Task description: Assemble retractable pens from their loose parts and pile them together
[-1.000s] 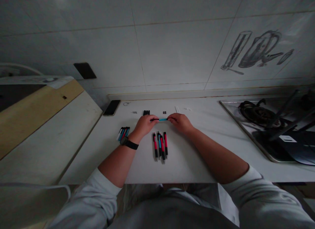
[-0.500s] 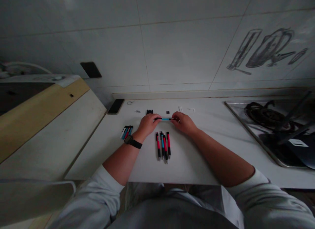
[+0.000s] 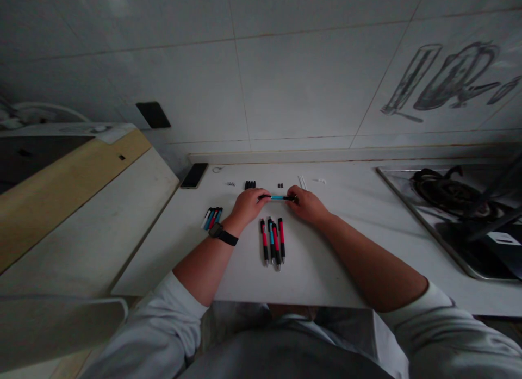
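Note:
A blue and black pen lies level between my two hands, just over the white counter. My left hand, with a black watch on its wrist, pinches one end of it. The other end is held between the fingers of my right hand. Nearer to me lie several pens, red and black with a blue one among them. Beyond my hands are black grip pieces, small black parts, white thin tubes, tiny springs and small white pieces.
Left of my left hand lie several coloured pen barrels. A phone and a ring are at the back left. A gas stove stands on the right, a tiled wall behind, and a slanted white panel on the left.
Both hands still hold the pen at its ends. At the right end, a black section now shows where a pale, thin part was visible before. The whole view has shifted slightly.

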`<state>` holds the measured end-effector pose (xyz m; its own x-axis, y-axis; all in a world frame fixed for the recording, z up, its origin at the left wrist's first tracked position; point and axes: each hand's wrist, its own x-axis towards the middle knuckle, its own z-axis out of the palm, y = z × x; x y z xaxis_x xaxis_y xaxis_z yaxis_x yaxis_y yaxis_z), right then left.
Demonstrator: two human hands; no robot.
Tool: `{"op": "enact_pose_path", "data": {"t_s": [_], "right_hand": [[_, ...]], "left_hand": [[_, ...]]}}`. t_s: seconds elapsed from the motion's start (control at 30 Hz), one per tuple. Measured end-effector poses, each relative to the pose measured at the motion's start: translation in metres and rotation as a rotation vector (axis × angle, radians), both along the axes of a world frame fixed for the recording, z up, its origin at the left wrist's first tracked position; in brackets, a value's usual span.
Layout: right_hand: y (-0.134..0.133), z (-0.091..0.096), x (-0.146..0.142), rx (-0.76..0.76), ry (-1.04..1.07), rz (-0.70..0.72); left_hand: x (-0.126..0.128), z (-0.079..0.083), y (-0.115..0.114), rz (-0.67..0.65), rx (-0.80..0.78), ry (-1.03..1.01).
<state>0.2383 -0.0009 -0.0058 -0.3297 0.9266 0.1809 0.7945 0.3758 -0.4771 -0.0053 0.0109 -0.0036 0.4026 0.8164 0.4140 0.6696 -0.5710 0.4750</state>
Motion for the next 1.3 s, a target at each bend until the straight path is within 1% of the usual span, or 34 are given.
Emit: {"op": "enact_pose_path", "data": {"t_s": [0.13, 0.3, 0.4, 0.53, 0.67, 0.8, 0.93, 1.1, 1.23, 1.3], "right_hand": [[-0.001, 0.000, 0.000, 0.000, -0.018, 0.038], [0.000, -0.003, 0.001, 0.014, -0.011, 0.013], [0.002, -0.006, 0.001, 0.019, -0.006, 0.067], [0.004, -0.010, 0.002, 0.034, 0.022, 0.044], [0.004, -0.011, 0.002, 0.060, 0.026, 0.107], [0.004, -0.012, 0.001, 0.052, 0.045, 0.065], [0.004, -0.012, 0.001, 0.061, 0.049, 0.108], [0.004, -0.013, 0.001, 0.071, 0.077, 0.051], [0.004, -0.013, 0.001, 0.077, 0.051, 0.115], [0.006, -0.012, 0.002, 0.089, 0.038, 0.115]], "left_hand": [[0.000, 0.000, 0.000, -0.005, 0.001, -0.001], [0.000, -0.001, 0.000, -0.006, -0.006, 0.002], [0.001, -0.002, 0.000, -0.007, -0.006, 0.008], [0.002, -0.002, 0.000, -0.020, -0.010, 0.008], [0.002, -0.002, 0.000, -0.029, -0.011, -0.005], [0.002, -0.001, 0.000, -0.034, -0.026, 0.006], [0.002, -0.002, 0.000, -0.031, -0.040, 0.004], [0.002, -0.004, 0.001, -0.038, -0.052, -0.011], [0.001, -0.004, 0.001, -0.046, -0.064, -0.010], [0.000, -0.005, 0.002, -0.049, -0.066, -0.011]]}}
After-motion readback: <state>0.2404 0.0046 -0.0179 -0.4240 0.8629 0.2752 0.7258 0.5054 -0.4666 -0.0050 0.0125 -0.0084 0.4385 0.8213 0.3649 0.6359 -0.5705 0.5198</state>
